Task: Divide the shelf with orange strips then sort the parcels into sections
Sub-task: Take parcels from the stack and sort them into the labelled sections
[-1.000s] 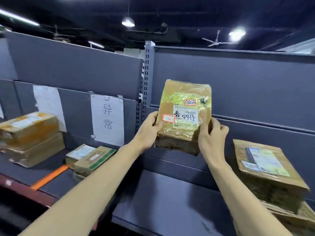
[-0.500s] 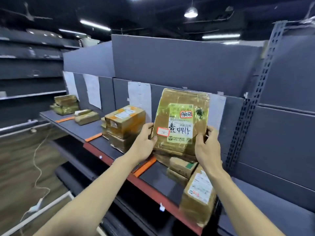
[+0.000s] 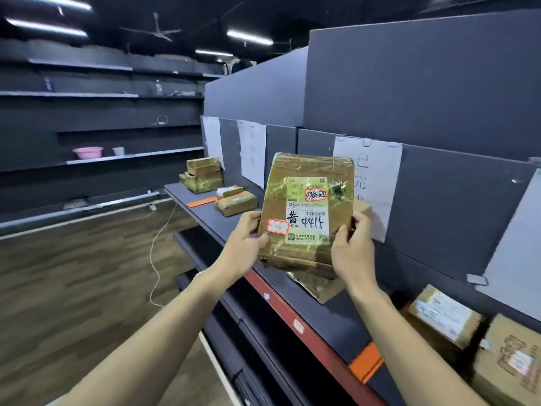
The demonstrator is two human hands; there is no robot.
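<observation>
I hold a brown taped parcel (image 3: 304, 209) upright in front of me, its white label with handwriting and two red-edged stickers facing me. My left hand (image 3: 244, 247) grips its lower left edge and my right hand (image 3: 352, 250) grips its lower right edge. The parcel hangs above the dark shelf (image 3: 205, 210) with a red front lip. An orange strip (image 3: 201, 202) lies across the shelf at the far end, another orange strip (image 3: 366, 361) nearer me. Parcels rest in the sections: a far stack (image 3: 203, 174), two flat ones (image 3: 235, 200), one behind my parcel (image 3: 319, 285), two at right (image 3: 474, 341).
White paper signs (image 3: 370, 183) hang on the grey back panel above the sections. Dark wall shelving at left carries a pink basin (image 3: 87, 152) and a white cup. A white cable (image 3: 155, 259) trails over the wooden floor left of the shelf.
My view has swung further left along the shelf, with more floor and the far wall shelving showing. The parcel stays gripped in both hands, still upright in front of me.
</observation>
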